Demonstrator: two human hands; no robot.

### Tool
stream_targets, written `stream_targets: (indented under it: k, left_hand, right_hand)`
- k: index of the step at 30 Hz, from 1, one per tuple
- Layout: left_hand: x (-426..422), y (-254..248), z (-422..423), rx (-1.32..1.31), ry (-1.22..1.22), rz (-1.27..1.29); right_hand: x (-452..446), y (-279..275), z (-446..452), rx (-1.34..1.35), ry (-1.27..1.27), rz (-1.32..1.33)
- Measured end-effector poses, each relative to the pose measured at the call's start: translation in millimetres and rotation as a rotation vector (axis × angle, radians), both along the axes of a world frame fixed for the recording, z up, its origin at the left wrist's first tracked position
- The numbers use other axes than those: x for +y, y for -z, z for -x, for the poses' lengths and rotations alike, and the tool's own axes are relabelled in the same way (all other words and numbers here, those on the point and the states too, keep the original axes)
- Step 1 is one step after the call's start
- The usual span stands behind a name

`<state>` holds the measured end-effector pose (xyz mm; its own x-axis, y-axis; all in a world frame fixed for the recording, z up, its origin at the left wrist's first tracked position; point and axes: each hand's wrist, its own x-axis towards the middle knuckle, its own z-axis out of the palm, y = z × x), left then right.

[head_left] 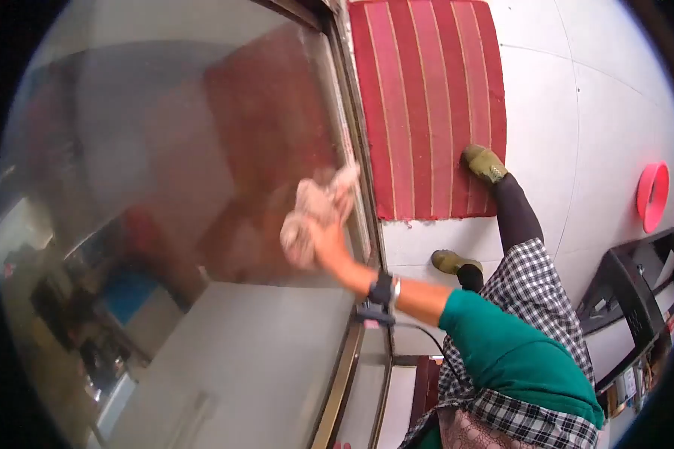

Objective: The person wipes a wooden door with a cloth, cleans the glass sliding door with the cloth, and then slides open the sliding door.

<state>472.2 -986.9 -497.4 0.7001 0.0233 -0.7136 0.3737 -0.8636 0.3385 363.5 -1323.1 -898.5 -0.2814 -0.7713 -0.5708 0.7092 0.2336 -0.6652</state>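
My right hand point(328, 243) is closed on a crumpled pinkish-beige cloth point(298, 238) and presses it against a large glass pane point(262, 352), close to the pane's metal frame point(374, 232). Motion blurs the fingers and the cloth. A dark band and a thin bangle circle the right wrist, and a green sleeve covers the upper arm. Of my left hand, at most a small pinkish patch that looks like fingertips shows at the bottom edge, too little to make out its shape.
A red striped mat point(430, 105) lies on the pale tiled floor point(539, 82), under one of my shoes. A pink round basin point(653, 197) is at the far right, above a black piece of equipment point(629, 314). Blurred reflections cover the glass.
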Motion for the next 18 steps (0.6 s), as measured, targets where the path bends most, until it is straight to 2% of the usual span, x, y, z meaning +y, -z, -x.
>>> stream_targets:
  k: [1, 2, 3, 4, 6, 8, 10, 11, 12, 13, 14, 15, 17, 18]
  left_hand:
    - [-4, 4, 4, 0.029, 0.026, 0.041]
    - [-4, 8, 12, 0.035, 0.038, 0.106]
    - [-3, 13, 22, 0.022, 0.078, 0.131]
    - [-1, 14, 31, -0.007, 0.107, 0.166]
    - [3, 18, 30, -0.057, -0.012, 0.328]
    - [25, 8, 36, -0.041, -0.088, 0.464]
    - [44, -1, 42, -0.084, 0.156, 0.531]
    - [46, 19, 14, -0.058, -0.109, 0.611]
    - [59, 30, -4, -0.04, -0.102, 0.633]
    - [55, 33, -8, -0.015, -0.119, 0.599]
    - [51, 40, -10, 0.009, -0.137, 0.561]
    - [51, 46, -14, 0.028, -0.167, 0.567]
    - [41, 60, -18, 0.017, -0.18, 0.555]
    - [36, 66, -20, -0.011, -0.18, 0.548]
  right_hand:
    - [10, -55, -2, 0.277, 0.039, -0.052]
    - [10, -123, 31, 0.084, 0.108, 0.122]
    - [11, -163, 25, -0.045, 0.23, 0.2]
    - [11, -204, 38, 0.146, 0.203, 0.272]
    - [-4, -269, 61, 0.178, 0.108, 0.618]
    - [-12, -342, 81, 0.449, 0.222, 0.939]
    - [-22, -432, 87, 0.516, 0.462, 1.166]
    - [-31, -484, 96, 0.483, 0.493, 1.318]
    - [-31, -528, 107, 0.51, 0.47, 1.391]
    - [-38, -579, 108, 0.543, 0.584, 1.425]
    - [-45, -611, 110, 0.572, 0.696, 1.454]
    - [-52, -622, 113, 0.58, 0.691, 1.47]
    - [-69, -626, 104, 0.717, 0.697, 1.494]
    - [-78, -604, 96, 0.635, 0.686, 1.561]
